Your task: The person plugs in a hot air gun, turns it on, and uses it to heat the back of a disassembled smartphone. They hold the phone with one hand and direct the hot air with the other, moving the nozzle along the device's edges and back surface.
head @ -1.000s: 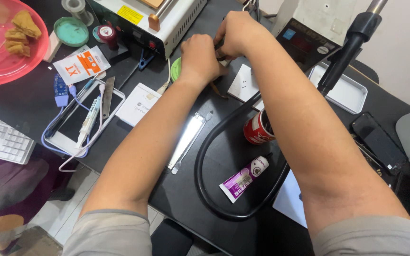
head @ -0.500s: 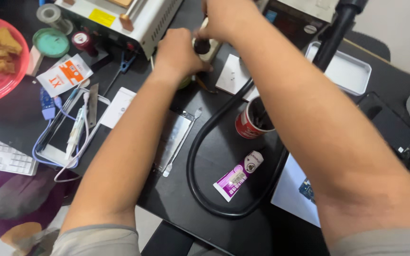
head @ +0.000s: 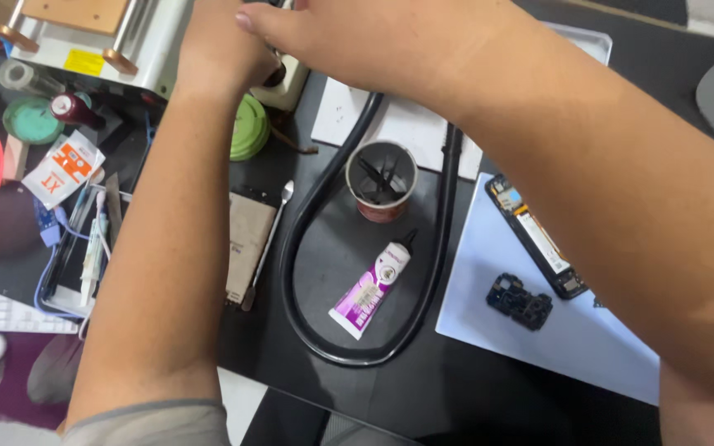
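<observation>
Left hand (head: 221, 49) grip: cannot tell | right hand (head: 349, 37) grip: cannot tell, fingers over small cream box (head: 287, 83) | below: looped black hose (head: 291, 248), purple-white glue tube (head: 371, 285), red tool cup (head: 382, 180)

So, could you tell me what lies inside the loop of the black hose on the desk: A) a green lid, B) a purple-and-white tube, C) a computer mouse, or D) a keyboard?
B: the purple-and-white tube lies within the curve of the black hose, just below the cup.
</observation>
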